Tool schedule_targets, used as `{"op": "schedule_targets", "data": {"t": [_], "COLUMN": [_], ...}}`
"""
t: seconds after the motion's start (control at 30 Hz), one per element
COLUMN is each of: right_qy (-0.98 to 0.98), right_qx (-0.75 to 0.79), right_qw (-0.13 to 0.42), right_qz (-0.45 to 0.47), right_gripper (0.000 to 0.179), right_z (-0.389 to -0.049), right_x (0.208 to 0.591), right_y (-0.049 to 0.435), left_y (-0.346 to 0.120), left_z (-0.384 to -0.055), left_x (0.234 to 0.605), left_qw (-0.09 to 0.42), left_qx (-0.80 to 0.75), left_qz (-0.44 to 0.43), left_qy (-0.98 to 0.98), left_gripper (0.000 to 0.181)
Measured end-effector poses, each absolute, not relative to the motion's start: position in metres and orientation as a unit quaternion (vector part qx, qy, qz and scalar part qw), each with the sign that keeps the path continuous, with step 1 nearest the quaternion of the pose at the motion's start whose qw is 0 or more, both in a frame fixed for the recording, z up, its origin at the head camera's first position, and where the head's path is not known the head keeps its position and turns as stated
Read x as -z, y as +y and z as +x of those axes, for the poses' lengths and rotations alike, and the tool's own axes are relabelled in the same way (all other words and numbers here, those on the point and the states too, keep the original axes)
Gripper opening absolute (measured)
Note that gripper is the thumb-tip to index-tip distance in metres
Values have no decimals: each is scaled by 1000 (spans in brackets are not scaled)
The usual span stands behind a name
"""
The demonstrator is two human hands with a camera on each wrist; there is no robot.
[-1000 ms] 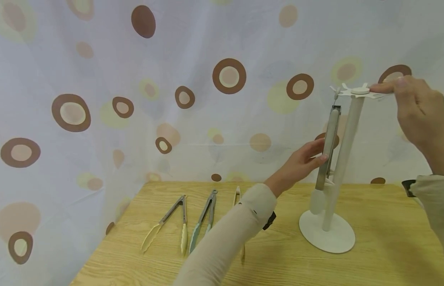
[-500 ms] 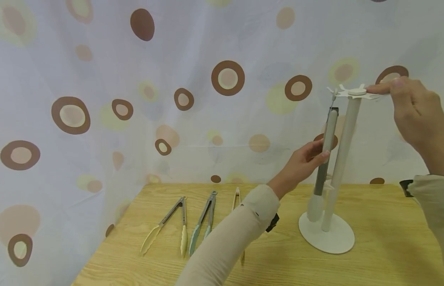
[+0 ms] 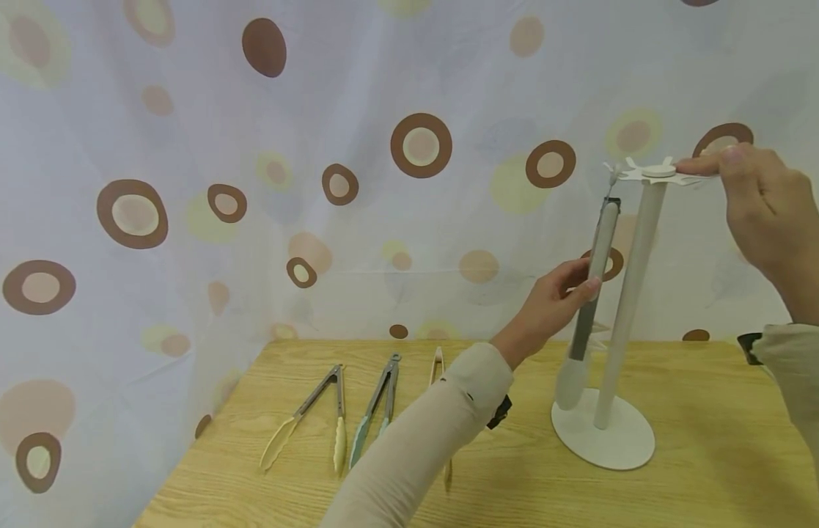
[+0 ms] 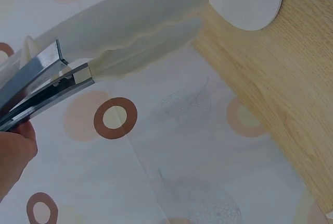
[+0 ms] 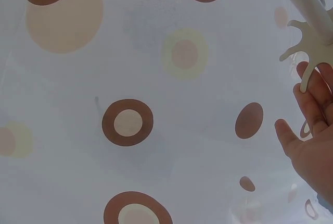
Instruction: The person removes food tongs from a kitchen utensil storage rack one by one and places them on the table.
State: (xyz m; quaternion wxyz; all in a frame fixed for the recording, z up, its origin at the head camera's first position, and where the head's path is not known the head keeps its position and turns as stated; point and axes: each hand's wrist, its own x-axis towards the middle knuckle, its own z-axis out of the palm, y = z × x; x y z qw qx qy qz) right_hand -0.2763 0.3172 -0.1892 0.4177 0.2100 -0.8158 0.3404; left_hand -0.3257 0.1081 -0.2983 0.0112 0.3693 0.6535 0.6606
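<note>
Near the table's right side stands a white utensil stand (image 3: 627,315) with a round base and hooks at its top. My left hand (image 3: 548,304) grips metal tongs (image 3: 599,257) with pale grey tips, upright and slightly tilted left of the pole. The tongs' upper loop overlaps a hook; whether it is seated there, I cannot tell. In the left wrist view the two pale tips (image 4: 135,21) lie close together. My right hand (image 3: 775,202) touches the stand's top with extended fingers; its thumb (image 5: 289,135) is apart in the right wrist view.
Yellow-tipped tongs (image 3: 293,419), teal-tipped tongs (image 3: 376,403) and another pair (image 3: 438,361), partly hidden by my left sleeve (image 3: 429,433), lie on the wooden table (image 3: 501,491). Behind is a curtain (image 3: 356,88) printed with circles.
The tongs in my left hand have shifted slightly left, and their lower tips have swung away from the pole. My right hand stays at the stand's top.
</note>
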Motion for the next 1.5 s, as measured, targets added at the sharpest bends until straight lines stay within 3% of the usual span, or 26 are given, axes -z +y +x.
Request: {"op": "schedule_targets", "data": {"t": [0.83,1.5], "right_qy": [-821,-802], "right_qx": [-345,-361], "right_qw": [407,431], "right_qz": [203,200], "right_gripper": [49,48], "right_z": [-278,-278], "right_x": [189,189], "right_y": [318,315], "left_y": [94,58], "left_z": [-334,-334], "left_x": [294,314], "left_qw": [-16,-57], "left_qx": [-657,-606], "left_qz": [342,222], "left_qy": [672,762], "left_gripper": [39,39]}}
